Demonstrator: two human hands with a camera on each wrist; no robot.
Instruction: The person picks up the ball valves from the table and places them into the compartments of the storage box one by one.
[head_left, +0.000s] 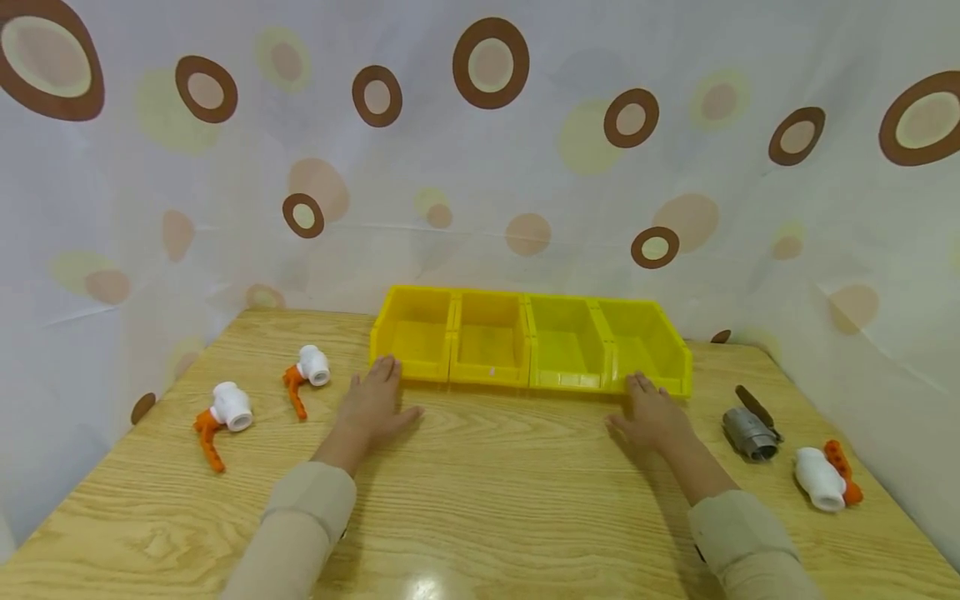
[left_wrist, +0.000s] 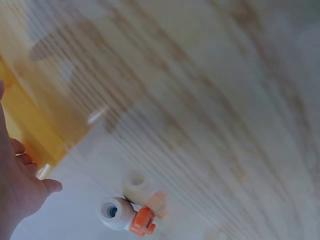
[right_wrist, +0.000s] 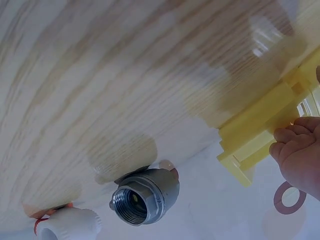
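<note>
A joined row of yellow storage bins (head_left: pixel 491 382) stands at the back of the wooden table. My left hand (head_left: pixel 372 406) touches the front of the leftmost bin, fingers extended and thumb out to the side. At the front of the rightmost bin, my right hand (head_left: pixel 654 410) rests its fingertips against the lip. Neither hand grips anything. In the left wrist view, part of the left hand (left_wrist: pixel 22 187) shows beside the yellow plastic (left_wrist: pixel 30 125). The right wrist view has the right hand (right_wrist: pixel 302 155) against the bin edge (right_wrist: pixel 265 125).
Two white ball valves (head_left: pixel 232 407) (head_left: pixel 313 365) with orange handles lie at the left. To the right are a metal ball valve (head_left: pixel 748 433) with a dark handle and another white valve (head_left: pixel 819 479) with an orange handle. A patterned curtain (head_left: pixel 480 167) hangs behind the table.
</note>
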